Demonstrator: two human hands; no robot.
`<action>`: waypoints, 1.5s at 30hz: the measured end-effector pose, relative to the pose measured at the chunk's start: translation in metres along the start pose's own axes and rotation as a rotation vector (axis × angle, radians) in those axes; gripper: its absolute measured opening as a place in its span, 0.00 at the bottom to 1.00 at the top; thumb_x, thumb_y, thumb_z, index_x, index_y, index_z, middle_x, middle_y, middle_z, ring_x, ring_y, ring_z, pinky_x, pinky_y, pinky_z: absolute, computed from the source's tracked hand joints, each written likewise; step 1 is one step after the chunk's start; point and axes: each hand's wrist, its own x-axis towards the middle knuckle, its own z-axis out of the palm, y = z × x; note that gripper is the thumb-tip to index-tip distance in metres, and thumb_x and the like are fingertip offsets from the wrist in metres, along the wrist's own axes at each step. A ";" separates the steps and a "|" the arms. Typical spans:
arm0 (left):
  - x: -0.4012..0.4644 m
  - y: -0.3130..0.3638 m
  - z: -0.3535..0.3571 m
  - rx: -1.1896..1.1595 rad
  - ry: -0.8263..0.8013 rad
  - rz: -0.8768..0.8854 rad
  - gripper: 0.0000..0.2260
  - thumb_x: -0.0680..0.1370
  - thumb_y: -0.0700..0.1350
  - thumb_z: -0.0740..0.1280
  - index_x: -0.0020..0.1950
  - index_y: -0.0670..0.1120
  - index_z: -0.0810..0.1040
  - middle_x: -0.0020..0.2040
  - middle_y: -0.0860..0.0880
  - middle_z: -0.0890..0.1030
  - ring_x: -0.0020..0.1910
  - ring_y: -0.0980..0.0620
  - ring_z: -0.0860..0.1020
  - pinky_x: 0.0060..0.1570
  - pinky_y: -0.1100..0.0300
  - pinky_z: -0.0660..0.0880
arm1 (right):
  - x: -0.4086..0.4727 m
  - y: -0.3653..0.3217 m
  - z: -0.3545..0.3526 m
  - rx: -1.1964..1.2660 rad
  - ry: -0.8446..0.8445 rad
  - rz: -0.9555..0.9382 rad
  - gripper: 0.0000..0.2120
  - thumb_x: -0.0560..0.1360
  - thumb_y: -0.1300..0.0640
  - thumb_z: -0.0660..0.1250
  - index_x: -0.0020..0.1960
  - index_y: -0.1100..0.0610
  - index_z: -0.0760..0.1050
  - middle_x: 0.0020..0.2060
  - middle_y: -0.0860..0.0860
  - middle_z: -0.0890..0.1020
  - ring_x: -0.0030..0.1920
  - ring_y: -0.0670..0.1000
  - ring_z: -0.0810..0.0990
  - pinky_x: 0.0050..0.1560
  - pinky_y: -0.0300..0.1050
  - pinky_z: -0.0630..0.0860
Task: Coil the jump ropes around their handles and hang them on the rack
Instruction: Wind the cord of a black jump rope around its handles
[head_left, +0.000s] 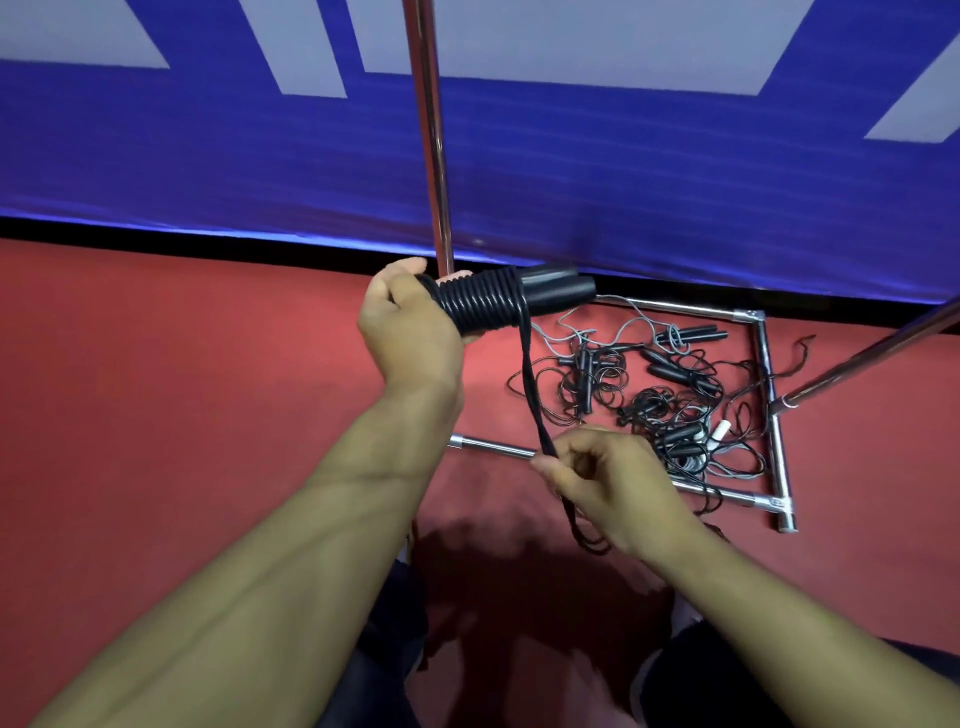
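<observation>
Nearest, the right hand pinches the limp, light black jump rope taut, while farther left the left hand grips the paired handles, already tightly coiled.

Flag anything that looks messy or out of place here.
The pile of jump ropes lies tangled on the red floor inside the rack base, cords looped over one another and over the bars. The hands' own rope coil looks neat.
</observation>
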 end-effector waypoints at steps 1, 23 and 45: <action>-0.003 0.000 0.002 0.001 -0.027 0.000 0.13 0.82 0.39 0.54 0.45 0.49 0.76 0.31 0.50 0.82 0.30 0.50 0.79 0.27 0.52 0.79 | 0.001 -0.002 0.000 0.025 -0.021 0.049 0.12 0.77 0.52 0.70 0.37 0.53 0.74 0.27 0.49 0.74 0.27 0.48 0.72 0.33 0.39 0.70; 0.005 0.003 -0.005 -0.058 0.105 -0.035 0.13 0.81 0.42 0.56 0.43 0.49 0.78 0.42 0.42 0.81 0.38 0.44 0.81 0.42 0.35 0.81 | -0.006 -0.007 -0.012 -0.107 0.255 -0.011 0.23 0.80 0.42 0.48 0.62 0.42 0.79 0.40 0.44 0.67 0.46 0.50 0.65 0.48 0.47 0.59; -0.046 0.003 0.000 0.208 -0.608 -0.073 0.12 0.84 0.39 0.54 0.45 0.46 0.74 0.32 0.41 0.81 0.27 0.48 0.77 0.29 0.61 0.73 | 0.018 0.007 -0.024 0.672 0.363 0.444 0.15 0.80 0.52 0.57 0.40 0.46 0.79 0.31 0.46 0.79 0.35 0.54 0.79 0.46 0.63 0.79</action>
